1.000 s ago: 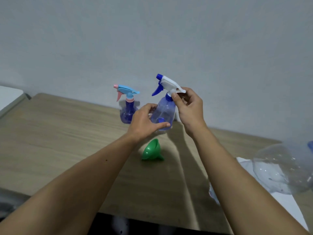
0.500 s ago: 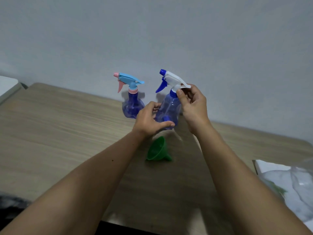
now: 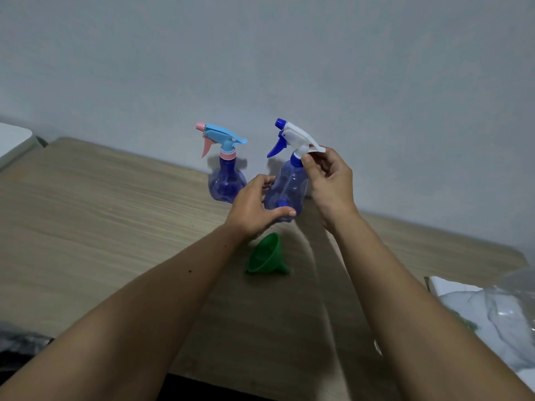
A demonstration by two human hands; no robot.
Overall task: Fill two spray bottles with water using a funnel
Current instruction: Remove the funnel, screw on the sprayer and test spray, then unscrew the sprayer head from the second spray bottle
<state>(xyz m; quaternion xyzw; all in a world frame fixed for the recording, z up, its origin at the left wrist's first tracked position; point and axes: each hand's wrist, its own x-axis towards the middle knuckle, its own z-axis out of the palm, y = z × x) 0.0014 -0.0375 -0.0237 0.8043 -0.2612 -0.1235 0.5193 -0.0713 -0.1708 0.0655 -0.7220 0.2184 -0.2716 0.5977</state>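
A: Status on the hands?

B: We have both on the clear blue spray bottle (image 3: 288,189). Our left hand (image 3: 253,209) wraps the lower body, thumb across the front near the base. Our right hand (image 3: 331,183) pinches the neck right under the white trigger head (image 3: 298,138), thumb on the blue collar.

A: Bottle on the counter (image 3: 115,227) or lifted?

B: We can't tell for sure. It's tilted a bit, head leaning left, and our left hand hides the base. Head looks seated on the neck; nozzle and trigger are dark blue, pointing left.

A: Second bottle?

B: The purple spray bottle (image 3: 227,183) stands upright on the counter, just left of the held one and behind our left hand, close to the wall (image 3: 260,68). Light blue head, pink nozzle and trigger, pink collar, cap on. Nobody is touching it.

A: Funnel?

B: The green funnel (image 3: 266,256) lies on its side on the counter, just in front of the held bottle, between our forearms. Wide mouth faces up-left, spout points right. Free of both hands.

A: Water source?

B: At the right edge we see something clear and plastic (image 3: 509,314) on a white surface; too blurred to identify.
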